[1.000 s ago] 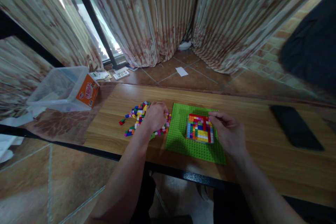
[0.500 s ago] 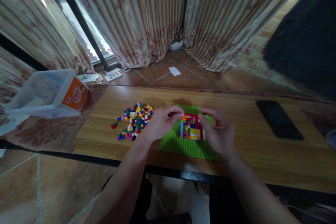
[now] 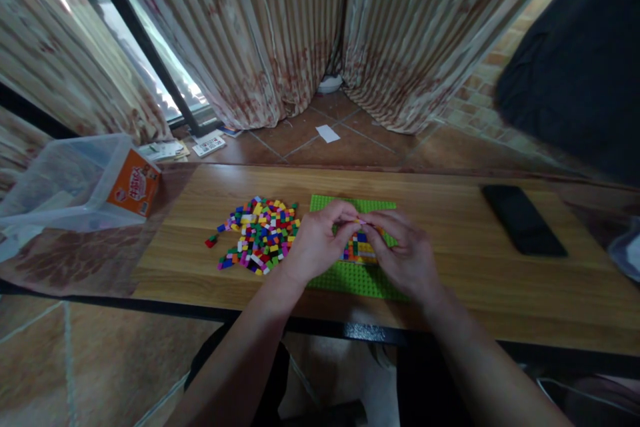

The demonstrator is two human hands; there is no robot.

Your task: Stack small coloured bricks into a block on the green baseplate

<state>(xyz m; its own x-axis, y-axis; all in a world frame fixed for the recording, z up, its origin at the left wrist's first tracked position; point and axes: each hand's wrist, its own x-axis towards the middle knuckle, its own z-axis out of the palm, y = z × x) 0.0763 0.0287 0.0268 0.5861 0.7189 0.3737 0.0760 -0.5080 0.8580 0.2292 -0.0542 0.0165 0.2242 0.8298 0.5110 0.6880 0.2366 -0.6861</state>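
Note:
A green baseplate [image 3: 330, 275] lies on the wooden table, carrying a flat block of many-coloured small bricks [image 3: 357, 250] that my hands mostly cover. My left hand [image 3: 317, 243] and my right hand [image 3: 400, 250] meet above that block, fingertips pinched together on a tiny pale brick [image 3: 362, 221]. Left of the baseplate lies a loose heap of several small coloured bricks [image 3: 257, 233], just beside my left wrist.
A clear plastic tub [image 3: 75, 180] with an orange label stands on its side at the table's left end. A black phone [image 3: 523, 220] lies at the right. Striped curtains [image 3: 280, 33] hang behind the table, with papers [image 3: 207, 145] on the tiled floor. A dark cloth [image 3: 580, 67] hangs at the far right.
My left hand left the loose brick heap and came over the baseplate. Both hands closed in until their fingertips met above the coloured block. The camera view shifted slightly rightward.

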